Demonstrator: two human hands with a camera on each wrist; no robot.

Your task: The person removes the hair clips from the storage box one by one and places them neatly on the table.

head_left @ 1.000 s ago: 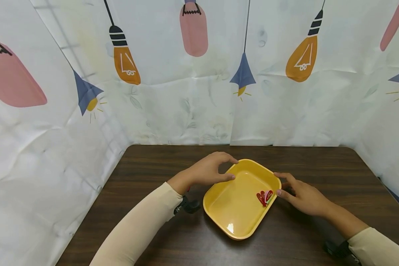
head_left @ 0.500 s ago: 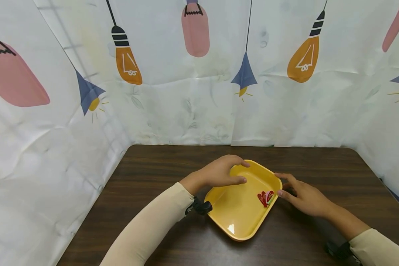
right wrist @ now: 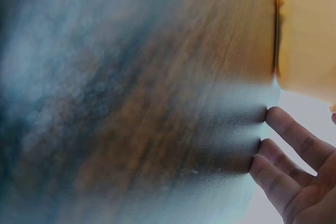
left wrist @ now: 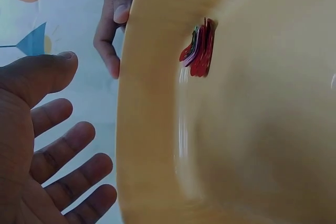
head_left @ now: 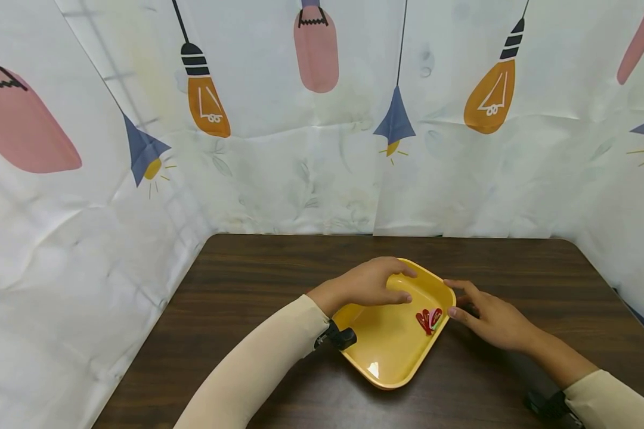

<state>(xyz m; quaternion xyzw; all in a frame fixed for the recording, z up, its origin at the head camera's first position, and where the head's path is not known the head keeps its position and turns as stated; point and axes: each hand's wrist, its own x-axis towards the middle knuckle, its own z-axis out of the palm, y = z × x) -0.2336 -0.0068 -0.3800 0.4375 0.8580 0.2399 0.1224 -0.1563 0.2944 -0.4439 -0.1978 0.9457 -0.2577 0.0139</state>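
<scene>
A yellow rectangular tray with rounded corners sits at an angle on the dark wooden table. Several small red, pink and green hair clips lie bunched inside it, by the right wall. My left hand hovers over the far left part of the tray, fingers apart and holding nothing; the clips are to its right. At the tray's right corner, my right hand has its index fingertip and thumb against the outer rim. Its lower fingers touch the tabletop in the right wrist view.
The wood-grain table stretches out on both sides of the tray. A white curtain printed with lamps and bulbs hangs behind the table and along its sides. Each wrist wears a black camera strap.
My left hand has moved right and slightly nearer, from the tray's left rim to over its inside. My right hand, the tray and the hair clips have stayed in place.
</scene>
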